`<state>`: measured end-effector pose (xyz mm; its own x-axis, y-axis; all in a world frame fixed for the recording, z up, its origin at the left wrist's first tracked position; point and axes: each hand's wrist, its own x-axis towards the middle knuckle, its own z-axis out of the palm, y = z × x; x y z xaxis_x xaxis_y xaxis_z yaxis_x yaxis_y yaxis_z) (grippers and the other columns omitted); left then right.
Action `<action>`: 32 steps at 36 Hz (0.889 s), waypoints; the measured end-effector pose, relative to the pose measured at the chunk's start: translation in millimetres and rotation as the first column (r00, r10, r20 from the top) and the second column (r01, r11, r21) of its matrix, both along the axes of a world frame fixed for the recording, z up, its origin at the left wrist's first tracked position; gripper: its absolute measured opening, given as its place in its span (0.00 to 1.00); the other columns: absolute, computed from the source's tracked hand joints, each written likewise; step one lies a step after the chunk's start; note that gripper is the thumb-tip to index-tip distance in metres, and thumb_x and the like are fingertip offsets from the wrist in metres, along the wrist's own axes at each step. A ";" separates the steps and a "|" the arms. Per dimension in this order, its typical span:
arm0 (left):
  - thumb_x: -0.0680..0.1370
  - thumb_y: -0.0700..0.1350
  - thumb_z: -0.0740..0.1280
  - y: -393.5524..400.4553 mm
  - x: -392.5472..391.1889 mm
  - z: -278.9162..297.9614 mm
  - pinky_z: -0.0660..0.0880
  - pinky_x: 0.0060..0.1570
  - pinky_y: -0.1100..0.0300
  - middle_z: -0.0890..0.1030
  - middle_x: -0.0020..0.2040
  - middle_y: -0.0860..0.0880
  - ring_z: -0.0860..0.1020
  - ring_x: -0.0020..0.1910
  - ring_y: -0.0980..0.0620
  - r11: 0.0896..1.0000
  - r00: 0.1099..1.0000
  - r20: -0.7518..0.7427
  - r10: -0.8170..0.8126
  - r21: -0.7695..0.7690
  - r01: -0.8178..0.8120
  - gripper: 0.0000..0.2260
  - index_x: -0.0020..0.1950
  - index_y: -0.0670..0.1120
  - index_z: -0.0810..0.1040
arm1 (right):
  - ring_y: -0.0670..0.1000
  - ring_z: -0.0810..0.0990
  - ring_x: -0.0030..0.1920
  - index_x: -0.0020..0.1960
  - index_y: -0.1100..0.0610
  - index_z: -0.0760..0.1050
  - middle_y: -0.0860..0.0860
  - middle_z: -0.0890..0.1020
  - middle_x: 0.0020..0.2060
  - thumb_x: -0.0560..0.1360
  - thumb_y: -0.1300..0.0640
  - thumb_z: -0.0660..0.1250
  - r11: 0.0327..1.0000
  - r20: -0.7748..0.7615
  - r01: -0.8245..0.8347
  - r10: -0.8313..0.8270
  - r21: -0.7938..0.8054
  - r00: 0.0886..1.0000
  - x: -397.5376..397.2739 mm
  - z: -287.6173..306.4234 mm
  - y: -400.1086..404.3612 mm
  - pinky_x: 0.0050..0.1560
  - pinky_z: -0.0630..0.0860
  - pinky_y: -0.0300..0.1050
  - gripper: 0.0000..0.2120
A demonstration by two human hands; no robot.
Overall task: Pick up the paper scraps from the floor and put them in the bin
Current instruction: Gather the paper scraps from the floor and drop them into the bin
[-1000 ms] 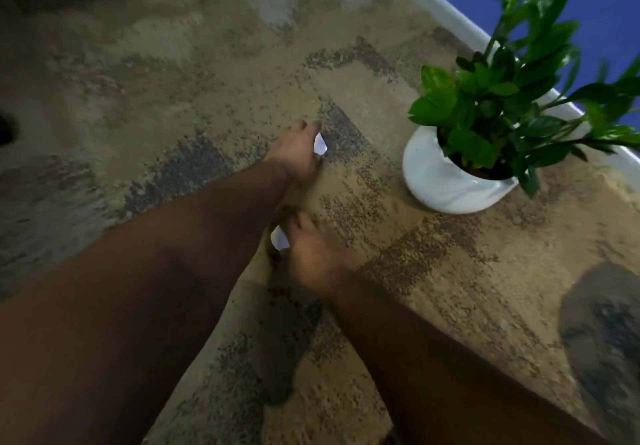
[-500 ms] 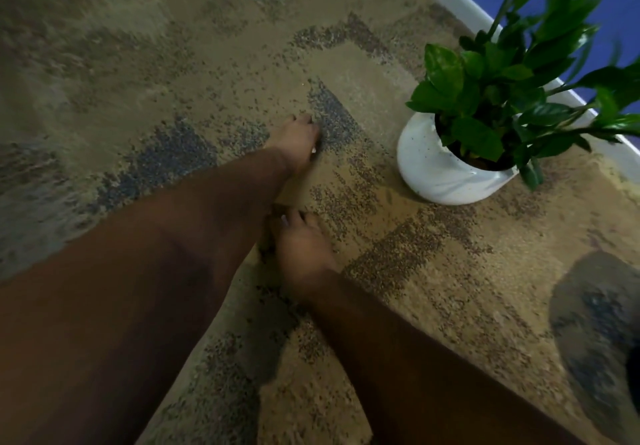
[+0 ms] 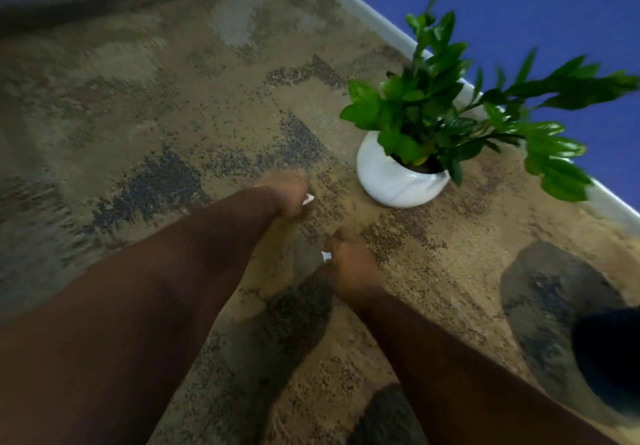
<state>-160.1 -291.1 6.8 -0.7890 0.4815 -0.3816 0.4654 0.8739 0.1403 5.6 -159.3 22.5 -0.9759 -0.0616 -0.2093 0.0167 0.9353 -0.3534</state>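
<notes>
My left hand (image 3: 285,195) is curled shut just above the patterned carpet, and a small white paper scrap (image 3: 308,199) pokes out at its fingertips. My right hand (image 3: 349,264) is closed too, nearer to me, with another white paper scrap (image 3: 326,256) showing at its thumb side. Both forearms stretch out from the bottom of the view. No bin is in view. The picture is blurred by motion.
A white round pot (image 3: 394,178) with a leafy green plant (image 3: 446,98) stands on the carpet just right of my hands. A white skirting board (image 3: 374,15) and a blue wall (image 3: 540,12) run behind it. A dark shape (image 3: 609,358) sits at the lower right.
Both hands have closed around the scraps, so less white paper shows than a second ago. The view has pulled back and up, and the hands appear lifted off the carpet.
</notes>
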 end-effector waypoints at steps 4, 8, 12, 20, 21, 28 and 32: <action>0.80 0.48 0.63 29.1 26.2 11.8 0.73 0.50 0.56 0.80 0.59 0.42 0.79 0.54 0.43 0.992 0.988 0.089 -0.126 0.037 0.123 0.15 0.64 0.44 0.75 | 0.54 0.75 0.58 0.59 0.53 0.80 0.51 0.75 0.59 0.74 0.49 0.71 0.998 0.009 0.050 -0.050 0.031 0.999 18.7 19.9 35.0 0.57 0.78 0.50 0.15; 0.80 0.50 0.61 63.3 56.7 32.7 0.68 0.45 0.58 0.81 0.54 0.43 0.78 0.47 0.44 0.952 0.959 0.082 -0.272 0.167 0.255 0.11 0.58 0.46 0.74 | 0.55 0.76 0.55 0.56 0.52 0.79 0.53 0.76 0.59 0.75 0.50 0.68 0.986 -0.059 0.160 -0.157 0.054 0.986 36.5 40.6 69.7 0.55 0.78 0.52 0.11; 0.82 0.53 0.60 104.0 84.2 58.0 0.68 0.43 0.56 0.80 0.52 0.44 0.76 0.44 0.46 0.898 0.919 -0.002 -0.395 0.209 0.387 0.10 0.53 0.47 0.68 | 0.58 0.77 0.51 0.56 0.57 0.78 0.57 0.75 0.56 0.76 0.54 0.65 0.971 -0.125 0.206 -0.191 0.121 0.974 51.9 62.8 108.3 0.50 0.77 0.49 0.11; 0.80 0.45 0.64 193.4 134.1 116.8 0.69 0.42 0.56 0.81 0.48 0.42 0.79 0.46 0.43 0.804 0.850 -0.029 -0.526 0.309 0.508 0.07 0.49 0.41 0.75 | 0.61 0.78 0.54 0.52 0.58 0.78 0.58 0.75 0.54 0.75 0.57 0.63 0.947 -0.179 0.224 -0.185 0.230 0.966 79.1 125.2 194.1 0.51 0.76 0.49 0.09; 0.80 0.44 0.65 204.0 139.5 125.1 0.72 0.45 0.54 0.81 0.48 0.42 0.79 0.47 0.43 0.795 0.848 -0.041 -0.528 0.326 0.511 0.06 0.49 0.41 0.76 | 0.61 0.78 0.54 0.52 0.58 0.78 0.58 0.75 0.54 0.76 0.55 0.62 0.937 -0.202 0.238 -0.189 0.257 0.961 82.1 134.1 205.5 0.51 0.76 0.50 0.10; 0.72 0.37 0.63 282.7 167.9 175.1 0.76 0.52 0.59 0.84 0.53 0.47 0.81 0.54 0.46 0.785 0.872 -0.104 -0.478 0.395 0.477 0.10 0.47 0.48 0.80 | 0.62 0.78 0.54 0.54 0.58 0.79 0.58 0.75 0.55 0.77 0.56 0.62 0.880 -0.349 0.421 -0.332 0.221 0.876 105.2 188.8 290.7 0.52 0.77 0.50 0.10; 0.73 0.37 0.63 330.8 189.7 199.5 0.70 0.43 0.62 0.84 0.47 0.43 0.81 0.51 0.41 0.730 0.857 -0.207 -0.473 0.452 0.512 0.08 0.44 0.45 0.81 | 0.64 0.78 0.55 0.54 0.61 0.79 0.60 0.76 0.56 0.78 0.54 0.62 0.807 -0.421 0.576 -0.481 0.130 0.769 123.5 210.1 334.7 0.55 0.75 0.51 0.12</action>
